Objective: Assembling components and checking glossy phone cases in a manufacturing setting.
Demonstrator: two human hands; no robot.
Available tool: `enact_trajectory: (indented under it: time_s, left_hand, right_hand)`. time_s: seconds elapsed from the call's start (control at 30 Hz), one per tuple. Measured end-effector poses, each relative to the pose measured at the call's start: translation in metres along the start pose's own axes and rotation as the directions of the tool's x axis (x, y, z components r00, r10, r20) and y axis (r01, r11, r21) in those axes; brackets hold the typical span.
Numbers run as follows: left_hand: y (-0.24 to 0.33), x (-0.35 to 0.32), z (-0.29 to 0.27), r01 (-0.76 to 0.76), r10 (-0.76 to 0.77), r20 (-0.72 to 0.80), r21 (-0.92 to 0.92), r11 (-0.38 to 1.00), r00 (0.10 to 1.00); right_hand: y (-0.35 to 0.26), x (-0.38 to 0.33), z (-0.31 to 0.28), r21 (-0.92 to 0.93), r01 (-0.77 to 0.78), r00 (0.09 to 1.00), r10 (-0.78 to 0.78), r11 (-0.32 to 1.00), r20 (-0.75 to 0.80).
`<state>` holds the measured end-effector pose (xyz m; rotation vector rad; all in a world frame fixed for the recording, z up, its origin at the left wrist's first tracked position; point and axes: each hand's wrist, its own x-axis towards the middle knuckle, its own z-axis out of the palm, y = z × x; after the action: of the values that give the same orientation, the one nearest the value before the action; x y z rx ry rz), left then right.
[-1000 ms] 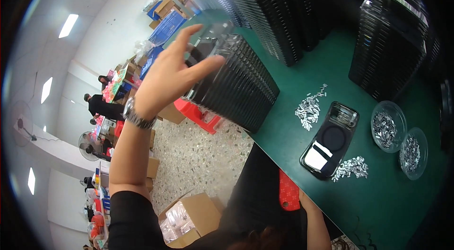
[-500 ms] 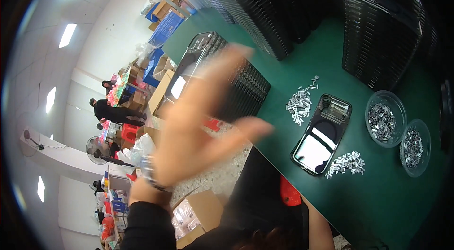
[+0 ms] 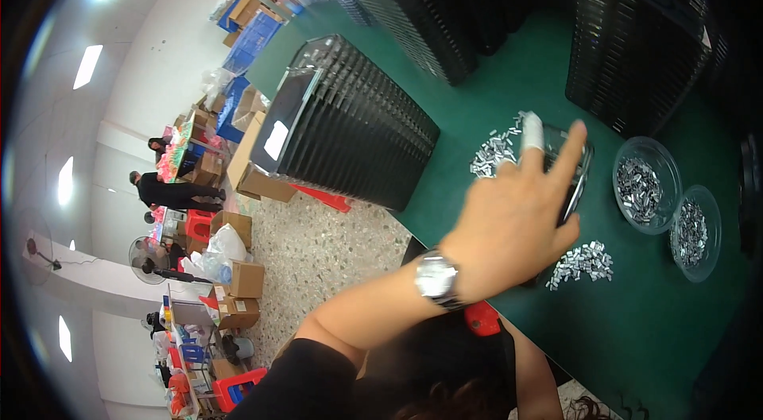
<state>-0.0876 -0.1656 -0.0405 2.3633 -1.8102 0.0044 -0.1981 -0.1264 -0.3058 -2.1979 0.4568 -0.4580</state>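
Observation:
My left hand (image 3: 517, 209), wearing a silver watch (image 3: 436, 277), reaches over a black-rimmed phone case (image 3: 586, 170) on the green table. Two of its fingers stretch forward apart, one wrapped in white, and the thumb points to the right. Most of the case is hidden under the hand; whether the fingers touch it I cannot tell. Small silver metal pieces lie in a pile (image 3: 493, 154) beyond the hand and in another pile (image 3: 584, 263) to its right. Of my right arm only a bare stretch (image 3: 534, 372) shows beside the table edge; its hand is out of view.
Two clear round tubs (image 3: 675, 174) (image 3: 715, 245) of silver pieces stand at the right. A stack of black cases (image 3: 358, 126) stands left on the table, with taller stacks (image 3: 636, 46) behind. Cartons (image 3: 246, 281), a fan (image 3: 147, 257) and people (image 3: 179, 191) are farther left.
My left hand has swung from the left stack rightward and down over the phone case, and now covers it. The left stack shows in full, and the view has shifted slightly.

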Motion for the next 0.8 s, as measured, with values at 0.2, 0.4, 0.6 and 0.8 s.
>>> enact_trajectory:
  time_s: [0.2, 0.4, 0.6, 0.8]
  left_hand:
    - [-0.062, -0.069, -0.045, 0.276, -0.111, 0.320, -0.914, -0.298, 0.941]
    - [-0.133, -0.156, -0.004, 0.502, -0.256, 0.434, -0.779, 0.375, 0.864]
    - [-0.152, -0.193, 0.053, 0.494, -0.392, 0.306, -0.622, 0.607, 0.868]
    - [-0.137, -0.183, 0.098, 0.174, -0.113, 0.133, -0.768, 0.617, 0.985]
  right_hand:
    - [0.015, -0.006, 0.012, -0.061, -0.164, 0.984, 0.167, 0.985, 0.056]
    - [-0.025, -0.070, 0.023, -0.117, -0.243, 0.903, 0.268, 0.963, 0.337]
    - [-0.144, -0.031, -0.117, 0.154, -0.316, 0.769, 0.157, 0.936, 0.620]
    - [-0.160, 0.103, -0.208, -0.319, -0.025, 0.997, -0.002, 0.947, -0.083]
